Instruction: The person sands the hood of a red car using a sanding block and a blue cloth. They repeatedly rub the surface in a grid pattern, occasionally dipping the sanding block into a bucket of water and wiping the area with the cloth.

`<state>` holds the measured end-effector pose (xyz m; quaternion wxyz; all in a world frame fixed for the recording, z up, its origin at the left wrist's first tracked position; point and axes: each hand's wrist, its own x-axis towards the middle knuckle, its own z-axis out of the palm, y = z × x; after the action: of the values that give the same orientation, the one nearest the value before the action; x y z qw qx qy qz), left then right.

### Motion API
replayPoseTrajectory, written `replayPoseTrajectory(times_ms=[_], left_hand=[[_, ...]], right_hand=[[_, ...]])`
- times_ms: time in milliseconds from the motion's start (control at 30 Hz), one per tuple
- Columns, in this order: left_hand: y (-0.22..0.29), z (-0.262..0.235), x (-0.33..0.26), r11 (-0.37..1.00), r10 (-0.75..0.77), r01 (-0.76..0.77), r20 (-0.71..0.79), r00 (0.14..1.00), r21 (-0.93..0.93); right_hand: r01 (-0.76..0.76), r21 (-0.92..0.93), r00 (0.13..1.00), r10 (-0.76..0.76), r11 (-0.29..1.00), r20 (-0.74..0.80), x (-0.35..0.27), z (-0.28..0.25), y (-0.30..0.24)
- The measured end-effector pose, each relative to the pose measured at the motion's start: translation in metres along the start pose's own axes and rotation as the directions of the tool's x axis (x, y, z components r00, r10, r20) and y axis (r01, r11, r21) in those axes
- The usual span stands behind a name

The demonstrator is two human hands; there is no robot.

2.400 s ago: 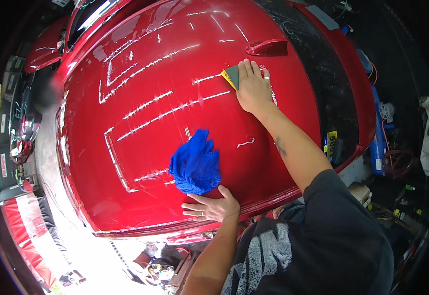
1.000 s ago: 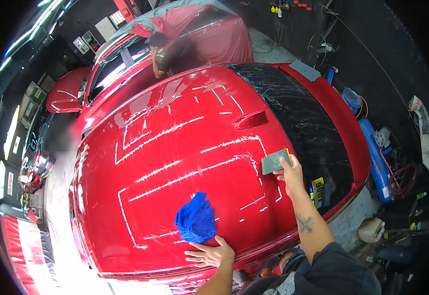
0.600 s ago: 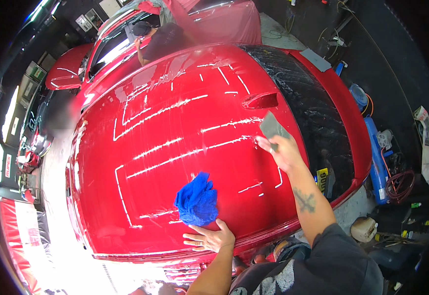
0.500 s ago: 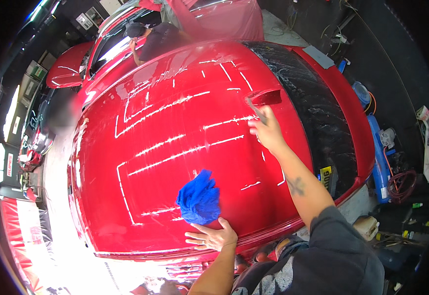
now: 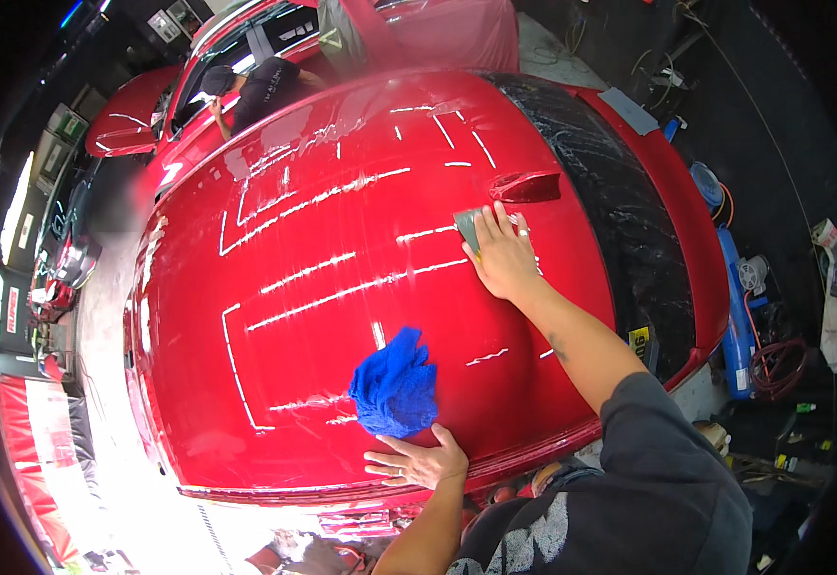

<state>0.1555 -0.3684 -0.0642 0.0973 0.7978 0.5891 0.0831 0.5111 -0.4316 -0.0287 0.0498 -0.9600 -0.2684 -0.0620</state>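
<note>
Work looks under way: right of centre, the right hand lies flat, fingers extended, over a grey-green pad on the red roof. The left hand rests open below the blue cloth; the finished share cannot be told.

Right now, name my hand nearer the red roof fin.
Your right hand, partly covering a grey-green sheet; your left hand lies beside the blue cloth.

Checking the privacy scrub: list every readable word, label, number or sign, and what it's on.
Wording withheld; locations only:
White sign, left: red lettering.
Yellow label, by rear glass: dark characters, partial.
Wearer's dark shirt: pale print, partial.
Co-worker's shirt: pale lettering, small.
Tank label: too small.
</note>
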Motion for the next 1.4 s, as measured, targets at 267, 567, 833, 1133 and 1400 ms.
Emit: replayPoseTrajectory(times_ms=[267, 567, 833, 1133, 1400], left_hand=[[0.001, 0.006, -0.003, 0.999, 0.013, -0.014, 0.024, 1.000, 0.038], [-0.003, 0.011, -0.002, 0.995, 0.080, -0.078, -0.025, 0.997, 0.057], [-0.015, 0.006, 0.003, 0.998, 0.051, -0.051, -0.013, 0.999, 0.048], [-0.009, 0.013, -0.003, 0.996, 0.092, -0.091, -0.056, 0.994, 0.018], [-0.006, 0.009, 0.000, 0.997, 0.076, -0.075, -0.018, 0.997, 0.027]], right_hand=[[-0.188, -0.059, 0.982, 0.187, 0.980, -0.024, 0.066, 0.018, -0.012], [-0.221, -0.035, 0.975, 0.221, 0.975, 0.012, 0.109, 0.006, 0.006], [-0.120, -0.066, 0.980, 0.129, 0.991, 0.151, -0.006, -0.005, -0.041], [-0.033, -0.064, 0.993, 0.026, 0.997, -0.116, 0.054, 0.029, 0.005], [0.033, -0.005, 0.998, -0.034, 0.999, -0.057, 0.032, 0.025, 0.006]])
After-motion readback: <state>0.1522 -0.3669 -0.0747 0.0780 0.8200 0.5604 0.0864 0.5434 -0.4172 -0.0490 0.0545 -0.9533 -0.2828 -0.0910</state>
